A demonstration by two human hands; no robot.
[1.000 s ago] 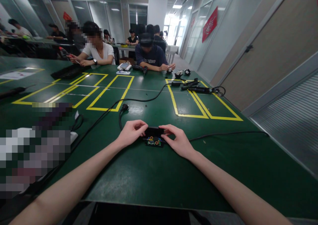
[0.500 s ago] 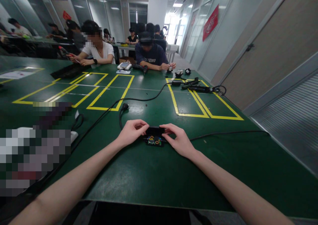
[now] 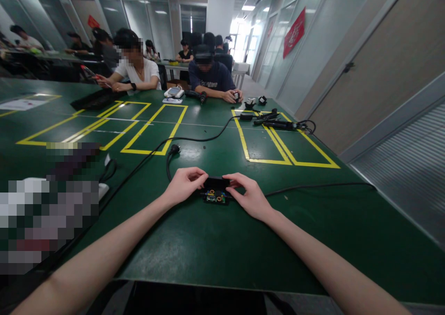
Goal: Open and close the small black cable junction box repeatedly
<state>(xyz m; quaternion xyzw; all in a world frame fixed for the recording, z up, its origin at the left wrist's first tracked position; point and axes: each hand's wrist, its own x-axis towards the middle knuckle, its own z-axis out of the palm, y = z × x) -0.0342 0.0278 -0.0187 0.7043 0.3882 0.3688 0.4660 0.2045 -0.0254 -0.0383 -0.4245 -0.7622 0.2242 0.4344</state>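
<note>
Black cover [image 3: 217, 183] sits near the middle of the near part of the green table [image 3: 181, 254], between the two hands, long side running left to right, standing tilted just behind a bare circuit board [image 3: 215, 197]. Left hand [image 3: 184, 183]: thumb and forefinger pinched together on the cover's left end. Right hand [image 3: 250, 194]: thumb and forefinger clamped on its right end; whether that thumb also touches a wire is too small to tell. Board faces up, uncovered, with two orange ring-shaped coils showing. A plug [image 3: 174, 151] lies beyond the left hand, its cord bending back toward it; a black cord [image 3: 320, 186] trails from beside the right hand toward the table's edge. Judgement on technique: equal, light pressure at both ends should prevent the cover from twisting, and thumbs are best placed on its rim, clear of the coils (they look easy to knock). Slack in both cords would help, since a tug from either side could shift the board.
</note>
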